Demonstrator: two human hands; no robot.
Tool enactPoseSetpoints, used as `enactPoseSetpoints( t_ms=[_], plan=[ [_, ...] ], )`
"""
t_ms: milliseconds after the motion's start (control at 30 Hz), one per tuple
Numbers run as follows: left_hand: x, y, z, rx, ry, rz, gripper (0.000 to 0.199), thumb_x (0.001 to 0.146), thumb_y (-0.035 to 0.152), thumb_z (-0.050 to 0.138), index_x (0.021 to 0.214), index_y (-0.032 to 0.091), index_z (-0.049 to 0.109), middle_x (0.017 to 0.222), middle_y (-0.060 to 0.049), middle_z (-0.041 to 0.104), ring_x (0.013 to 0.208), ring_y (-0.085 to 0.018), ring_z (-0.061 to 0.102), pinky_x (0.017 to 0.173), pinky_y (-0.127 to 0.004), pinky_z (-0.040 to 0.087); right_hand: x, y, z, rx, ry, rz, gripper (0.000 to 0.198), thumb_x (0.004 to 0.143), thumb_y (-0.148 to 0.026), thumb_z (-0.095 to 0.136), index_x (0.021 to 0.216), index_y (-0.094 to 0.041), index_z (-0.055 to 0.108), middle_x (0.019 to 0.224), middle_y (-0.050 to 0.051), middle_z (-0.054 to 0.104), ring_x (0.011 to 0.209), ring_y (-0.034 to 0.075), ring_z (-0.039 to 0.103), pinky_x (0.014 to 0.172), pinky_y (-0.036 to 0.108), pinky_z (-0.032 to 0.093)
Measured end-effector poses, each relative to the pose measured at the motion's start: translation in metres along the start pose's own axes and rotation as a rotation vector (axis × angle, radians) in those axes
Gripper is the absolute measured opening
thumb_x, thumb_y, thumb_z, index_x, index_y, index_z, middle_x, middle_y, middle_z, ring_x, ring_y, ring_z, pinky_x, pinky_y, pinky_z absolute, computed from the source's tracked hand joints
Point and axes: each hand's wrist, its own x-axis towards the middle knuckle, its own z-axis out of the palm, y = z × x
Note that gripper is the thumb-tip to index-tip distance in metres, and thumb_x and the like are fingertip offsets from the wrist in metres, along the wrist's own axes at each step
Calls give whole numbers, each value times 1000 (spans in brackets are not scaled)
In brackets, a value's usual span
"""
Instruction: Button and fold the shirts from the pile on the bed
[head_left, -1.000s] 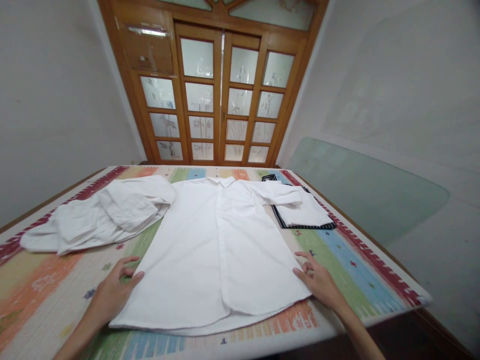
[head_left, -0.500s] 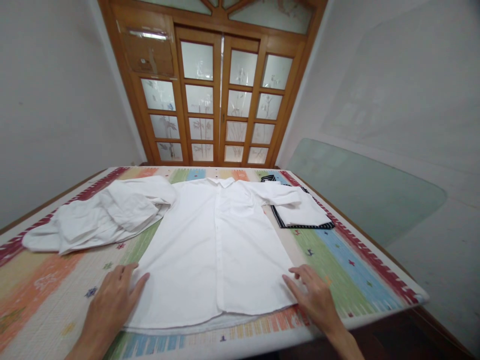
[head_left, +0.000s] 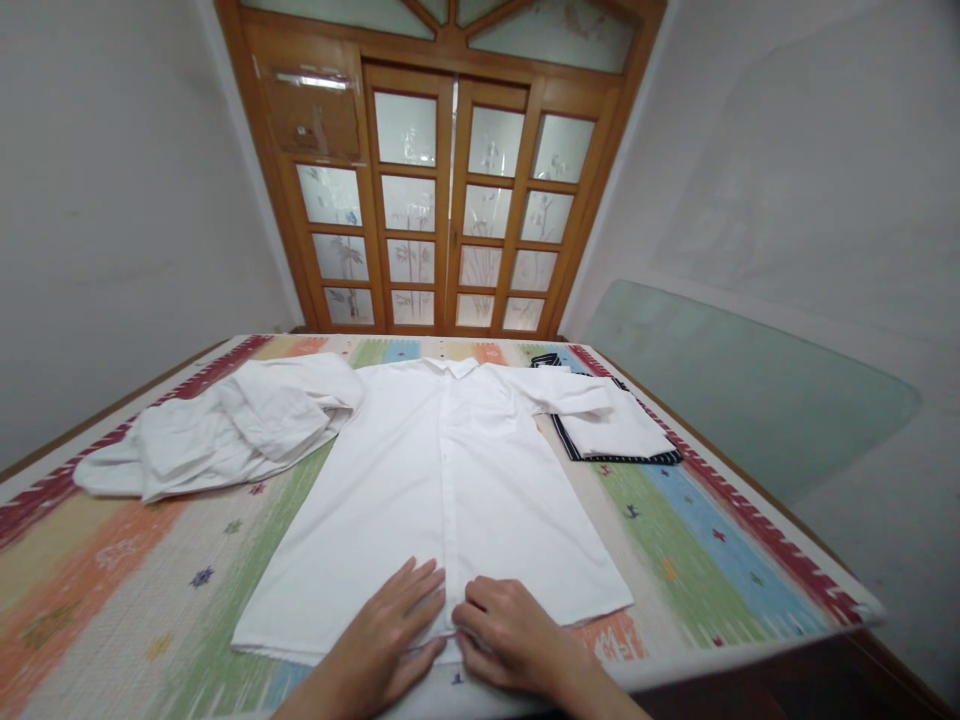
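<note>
A white button-up shirt (head_left: 375, 500) lies spread face up, its collar at the far side and its hem toward me. My left hand (head_left: 394, 635) rests on the lower front, left of the button placket, with fingers stretched out and thumb apart near the hem. Just right of the placket, my right hand (head_left: 510, 635) has its fingers curled together at the hem, pinching the shirt cloth. The shirt's right-hand sleeve reaches over a folded white and black-striped stack (head_left: 615, 430).
A crumpled white garment (head_left: 225, 425) lies left of the shirt, against its shoulder. The table bears a colourful striped cloth (head_left: 97, 600). Beyond stand wooden glazed doors (head_left: 446, 200). A pale green glass-like panel (head_left: 750, 380) leans on the right wall.
Both hands have moved inward from the shirt's lower side edges to the middle of its hem. The right fingers have closed on the cloth there. The view has shifted slightly.
</note>
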Motion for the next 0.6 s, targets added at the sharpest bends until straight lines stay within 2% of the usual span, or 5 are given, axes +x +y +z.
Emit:
enactPoseSetpoints(
  t_ms=[100, 200, 333, 433, 600],
  plan=[
    [3, 5, 14, 62, 110, 35, 38, 90, 13, 49, 126, 14, 57, 122, -11, 67, 121, -21, 58, 104, -35, 50, 0, -2, 7, -67, 95, 28, 4, 85, -19, 51, 81, -20, 50, 77, 2, 57, 68, 15, 51, 57, 26, 32],
    [3, 10, 20, 85, 223, 93, 35, 88, 6, 45, 119, 11, 59, 112, -12, 70, 111, -20, 64, 98, -30, 54, -1, -2, 8, -68, 267, 20, 10, 83, -13, 46, 77, -21, 47, 69, 1, 53, 63, 15, 48, 55, 28, 31],
    [6, 16, 13, 68, 237, 183, 28, 86, 5, 47, 110, 7, 62, 109, -15, 71, 109, -21, 65, 97, -30, 55, -5, -3, 2, -36, 403, -5, 13, 81, -10, 43, 75, -21, 46, 65, 0, 51, 61, 15, 47, 56, 29, 30],
    [8, 18, 10, 34, 215, 207, 25, 88, 5, 45, 104, 9, 63, 103, -13, 72, 103, -20, 68, 93, -30, 57, -8, -4, 3, -52, 335, -78, 10, 81, -16, 48, 73, -22, 46, 65, 0, 52, 59, 15, 47, 53, 31, 27],
    [7, 20, 17, -32, 170, 215, 21, 89, 9, 49, 105, 10, 62, 102, -14, 71, 105, -20, 66, 90, -28, 58, -9, -6, 10, -61, 55, -156, 13, 83, -31, 58, 79, -21, 50, 74, 0, 59, 63, 15, 51, 51, 31, 29]
  ],
)
